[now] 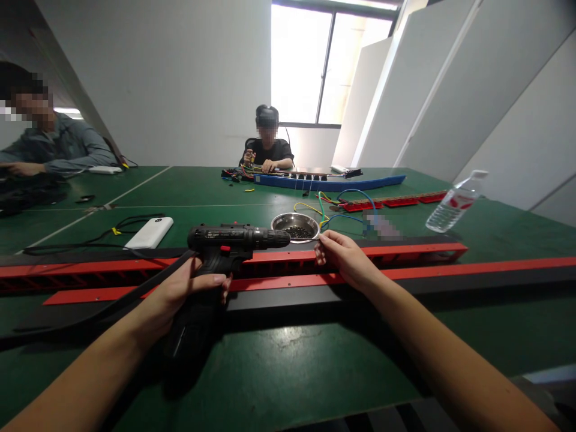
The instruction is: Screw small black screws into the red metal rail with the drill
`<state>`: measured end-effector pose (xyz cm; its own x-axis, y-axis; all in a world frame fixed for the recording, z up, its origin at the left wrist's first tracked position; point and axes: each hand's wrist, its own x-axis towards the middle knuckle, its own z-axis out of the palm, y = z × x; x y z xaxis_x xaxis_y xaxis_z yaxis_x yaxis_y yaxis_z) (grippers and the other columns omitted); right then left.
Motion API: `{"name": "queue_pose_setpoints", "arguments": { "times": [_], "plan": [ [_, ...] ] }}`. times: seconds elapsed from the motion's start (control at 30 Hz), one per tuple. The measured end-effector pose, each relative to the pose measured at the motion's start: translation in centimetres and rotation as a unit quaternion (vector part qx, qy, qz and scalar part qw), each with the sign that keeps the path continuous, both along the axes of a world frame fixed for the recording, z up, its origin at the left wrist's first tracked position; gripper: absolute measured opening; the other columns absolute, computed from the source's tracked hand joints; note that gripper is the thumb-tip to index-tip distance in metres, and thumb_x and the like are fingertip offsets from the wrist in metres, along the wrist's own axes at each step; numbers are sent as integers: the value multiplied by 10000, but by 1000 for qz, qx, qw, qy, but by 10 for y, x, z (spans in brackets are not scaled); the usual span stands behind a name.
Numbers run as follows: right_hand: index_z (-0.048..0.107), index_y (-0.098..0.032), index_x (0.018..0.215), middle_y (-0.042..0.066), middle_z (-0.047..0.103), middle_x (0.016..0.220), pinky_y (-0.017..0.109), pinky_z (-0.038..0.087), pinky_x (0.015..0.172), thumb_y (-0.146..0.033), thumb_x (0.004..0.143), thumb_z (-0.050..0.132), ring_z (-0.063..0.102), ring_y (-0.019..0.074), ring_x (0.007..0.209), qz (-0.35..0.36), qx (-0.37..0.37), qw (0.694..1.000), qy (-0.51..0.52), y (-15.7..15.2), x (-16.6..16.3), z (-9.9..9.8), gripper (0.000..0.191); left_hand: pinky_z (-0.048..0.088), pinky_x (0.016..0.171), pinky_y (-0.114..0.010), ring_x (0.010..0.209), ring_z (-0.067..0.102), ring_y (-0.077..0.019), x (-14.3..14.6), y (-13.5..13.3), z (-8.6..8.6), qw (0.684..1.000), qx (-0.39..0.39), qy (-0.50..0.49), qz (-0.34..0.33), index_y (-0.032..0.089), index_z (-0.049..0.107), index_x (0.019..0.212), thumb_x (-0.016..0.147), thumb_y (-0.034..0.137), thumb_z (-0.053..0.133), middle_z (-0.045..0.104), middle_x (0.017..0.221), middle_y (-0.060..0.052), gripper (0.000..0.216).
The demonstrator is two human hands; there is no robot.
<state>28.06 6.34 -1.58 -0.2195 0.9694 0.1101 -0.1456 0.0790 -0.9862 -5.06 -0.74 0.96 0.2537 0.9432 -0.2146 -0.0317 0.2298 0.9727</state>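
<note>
A black cordless drill [220, 240] is gripped by its handle in my left hand [177, 291], its chuck pointing right. My right hand [339, 255] has thumb and fingertips pinched together just beyond the chuck, near the line of a thin bit. What lies between those fingertips is too small to name. Behind the chuck stands a round metal bowl [276, 221] with many small dark pieces, likely screws, in it. Under both hands run long black and red rails [288, 282], with small holes along the red strips.
A white power bank [150, 233] with a black cable lies left. A water bottle [455, 203] stands tilted-looking at right. Coloured wires, red strips [400, 203] and a long blue rail [328, 182] lie farther back on the green table [288, 372]. Two people sit across and at left.
</note>
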Motion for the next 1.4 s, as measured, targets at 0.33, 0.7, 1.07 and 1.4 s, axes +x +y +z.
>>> {"name": "queue_pose_setpoints", "arguments": {
  "times": [0.33,0.7,1.07,1.4],
  "plan": [
    [598,-202,843,-38,575,654,273,385,578,-510,829,773,501,108,576,-32,47,998,-20,2,2,-2,355,517,592,-241,673,634,-161,-1,0,0,1000,14,16,-12,161,682,831,753,355,803,656,783,-36,242],
    [564,-201,734,-33,564,618,280,364,563,-576,819,759,482,113,563,-53,59,995,-62,0,2,1,431,514,588,-232,660,627,-151,1,-1,3,1000,11,10,-7,154,692,820,753,351,805,654,780,-34,237],
    [572,-199,721,-22,565,637,286,366,579,-580,820,754,473,117,580,-40,51,996,-54,0,3,-1,434,522,591,-239,646,625,-152,-1,-1,0,1000,4,1,6,163,720,858,744,308,823,667,771,-40,211],
    [603,-188,741,-17,591,666,282,377,595,-528,762,824,483,109,593,-32,27,999,-13,2,4,-1,406,541,599,-231,649,644,-151,1,0,2,1000,4,-10,20,140,713,840,717,295,848,674,760,-38,240]
  ]
}}
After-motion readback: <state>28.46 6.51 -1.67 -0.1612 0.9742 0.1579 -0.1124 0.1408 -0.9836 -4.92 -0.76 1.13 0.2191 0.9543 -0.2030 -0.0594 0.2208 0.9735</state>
